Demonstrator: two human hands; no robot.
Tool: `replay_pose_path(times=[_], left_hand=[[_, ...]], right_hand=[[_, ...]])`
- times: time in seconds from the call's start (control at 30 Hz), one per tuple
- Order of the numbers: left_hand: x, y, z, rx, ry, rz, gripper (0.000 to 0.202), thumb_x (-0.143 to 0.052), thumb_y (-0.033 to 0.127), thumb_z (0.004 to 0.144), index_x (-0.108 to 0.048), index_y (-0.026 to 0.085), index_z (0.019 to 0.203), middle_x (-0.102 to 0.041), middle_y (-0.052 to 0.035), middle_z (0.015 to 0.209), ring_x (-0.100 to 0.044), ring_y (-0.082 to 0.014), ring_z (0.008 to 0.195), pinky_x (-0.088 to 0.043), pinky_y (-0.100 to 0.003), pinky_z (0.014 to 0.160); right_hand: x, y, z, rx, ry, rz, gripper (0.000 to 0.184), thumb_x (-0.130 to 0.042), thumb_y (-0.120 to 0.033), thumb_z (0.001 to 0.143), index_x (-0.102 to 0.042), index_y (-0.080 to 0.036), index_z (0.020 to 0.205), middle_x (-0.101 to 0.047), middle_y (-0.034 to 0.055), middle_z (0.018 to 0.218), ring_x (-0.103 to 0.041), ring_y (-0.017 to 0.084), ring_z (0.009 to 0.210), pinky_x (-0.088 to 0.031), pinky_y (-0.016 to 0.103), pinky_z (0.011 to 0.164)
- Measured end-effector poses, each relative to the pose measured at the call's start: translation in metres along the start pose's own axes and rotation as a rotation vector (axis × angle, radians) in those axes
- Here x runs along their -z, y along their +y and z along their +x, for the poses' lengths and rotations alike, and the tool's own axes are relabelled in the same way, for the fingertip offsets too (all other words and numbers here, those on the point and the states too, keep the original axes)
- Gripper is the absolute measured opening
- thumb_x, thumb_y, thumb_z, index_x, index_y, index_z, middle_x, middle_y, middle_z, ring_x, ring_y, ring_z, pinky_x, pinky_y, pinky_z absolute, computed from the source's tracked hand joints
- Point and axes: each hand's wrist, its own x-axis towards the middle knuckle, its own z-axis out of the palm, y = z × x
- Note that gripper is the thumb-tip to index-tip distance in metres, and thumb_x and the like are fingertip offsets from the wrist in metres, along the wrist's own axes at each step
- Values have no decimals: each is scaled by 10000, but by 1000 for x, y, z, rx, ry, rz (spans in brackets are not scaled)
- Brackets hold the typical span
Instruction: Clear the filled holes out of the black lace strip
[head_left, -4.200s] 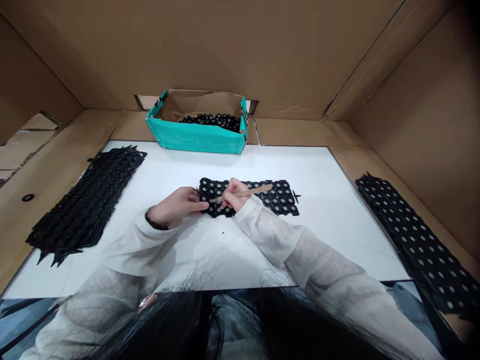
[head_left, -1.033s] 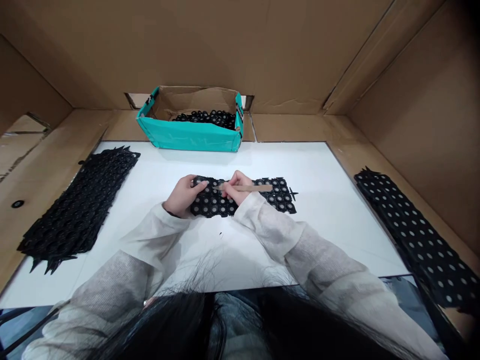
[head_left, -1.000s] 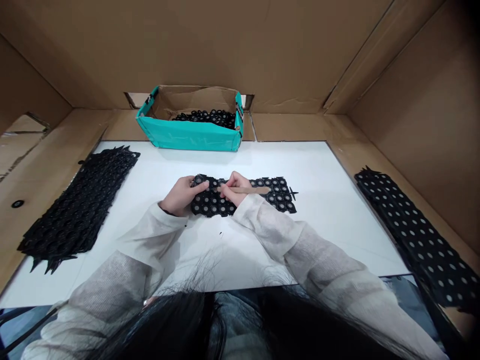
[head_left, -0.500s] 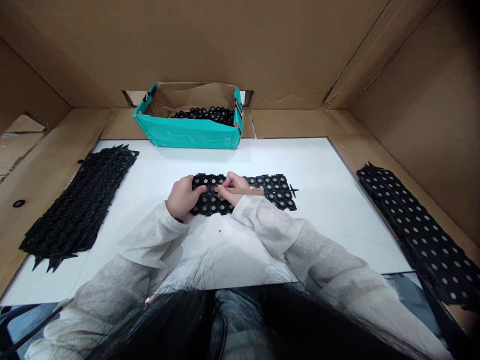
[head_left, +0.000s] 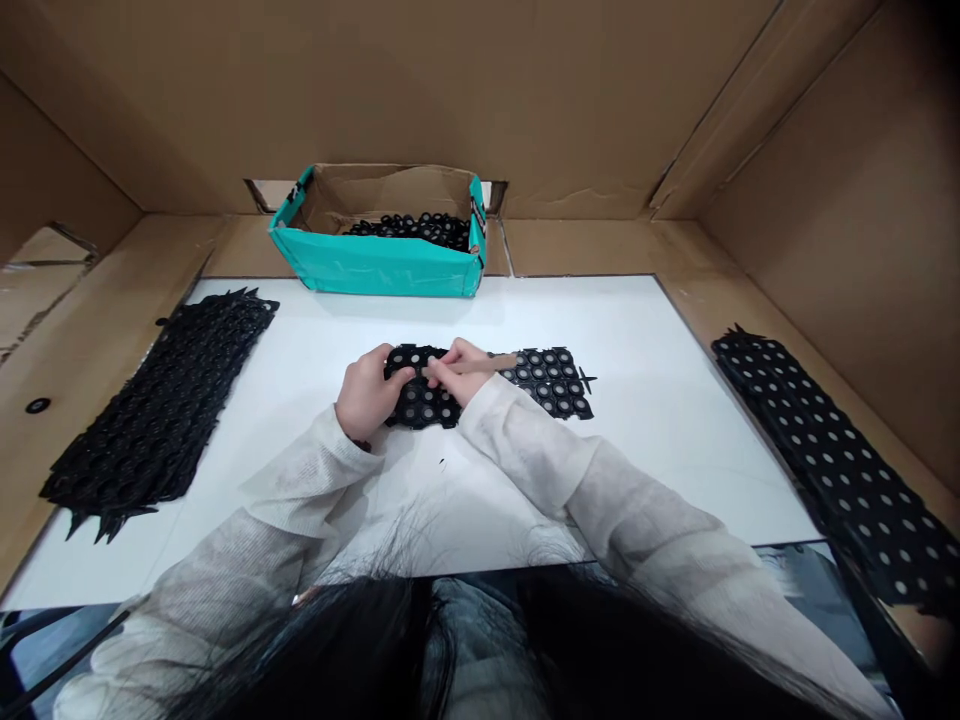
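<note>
A black sheet of joined rings (head_left: 541, 374) lies in the middle of the white work surface (head_left: 645, 420). My left hand (head_left: 366, 392) rests on the sheet's left end, fingers curled over its edge and pressing it down. My right hand (head_left: 456, 372) is closed round a thin wooden stick (head_left: 491, 362), held like a pen, with its tip on the sheet close to my left fingers. Both sleeves are pale knit.
A teal cardboard box (head_left: 375, 262) with loose black rings inside stands at the back. A pile of black ring sheets (head_left: 161, 405) lies at the left, and a stack of punched black sheets (head_left: 832, 460) at the right. Cardboard walls enclose the bench.
My left hand moved from beside the sheet's near corner up onto its left end. The stick's tip and my right hand shifted slightly left along the sheet. The camera tilted a little.
</note>
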Motion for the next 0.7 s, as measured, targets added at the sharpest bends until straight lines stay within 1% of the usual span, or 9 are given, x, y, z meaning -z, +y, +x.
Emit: replay_pose_path(times=[0.1,0.17,0.27,0.33,0.37,0.43,0.5,0.6,0.7], left_hand=[[0,-4,4,21,-6,6,209,-521,363,736,-555,162,781,-604,-59,741,-541,-216,726,-385,-317,667],[2,-7,5,29,-66,-158,281,-551,397,715,-584,148,842,-638,-76,823,-567,-229,787,-414,-324,695],[7,-11,3,136,-329,-521,386,-646,446,639,-613,131,859,-670,-87,867,-600,-223,777,-457,-311,657],[10,-13,2,217,-467,-595,355,-706,421,578,-620,132,766,-676,-81,791,-604,-208,691,-460,-297,590],[12,-14,1,234,-479,-560,318,-722,396,559,-614,137,709,-671,-73,739,-598,-200,644,-451,-291,556],[14,-16,0,227,-429,-441,257,-718,366,557,-594,152,625,-646,-54,640,-577,-189,567,-426,-282,499],[15,-17,-1,212,-417,-365,229,-691,365,583,-588,160,595,-622,-43,583,-561,-185,520,-408,-280,462],[15,-17,-1,215,-472,-377,200,-667,348,601,-596,161,607,-616,-40,568,-554,-180,493,-408,-283,447],[13,-17,-2,220,-461,-422,174,-675,309,584,-596,157,619,-624,-42,586,-562,-179,504,-412,-279,451]], right_hand=[[11,1,1,-62,52,313,273,-526,-345,748,-309,-221,637,-538,-71,461,-503,85,422,-381,205,449],[17,-1,-5,-36,0,314,263,-544,-327,737,-325,-219,637,-538,-70,445,-485,77,382,-355,186,400],[19,-5,-15,-6,-128,188,240,-577,-299,711,-365,-215,634,-562,-55,465,-477,74,361,-333,174,354],[18,-7,-19,-23,-177,145,237,-581,-258,689,-357,-217,625,-555,-56,470,-491,81,370,-341,175,349],[17,-8,-20,-29,-194,130,236,-577,-242,683,-351,-218,621,-551,-56,472,-505,87,383,-350,178,355],[15,-9,-20,-15,-209,90,229,-564,-230,684,-345,-218,617,-541,-55,478,-527,98,414,-368,187,379],[15,-7,-20,28,-202,30,214,-553,-239,693,-353,-216,619,-525,-54,486,-539,105,452,-376,195,412],[16,-2,-19,93,-202,-63,207,-550,-261,700,-366,-212,618,-503,-52,498,-529,104,488,-362,199,442],[17,3,-17,127,-212,-110,209,-551,-276,704,-375,-207,616,-507,-48,516,-528,104,507,-355,199,455]])
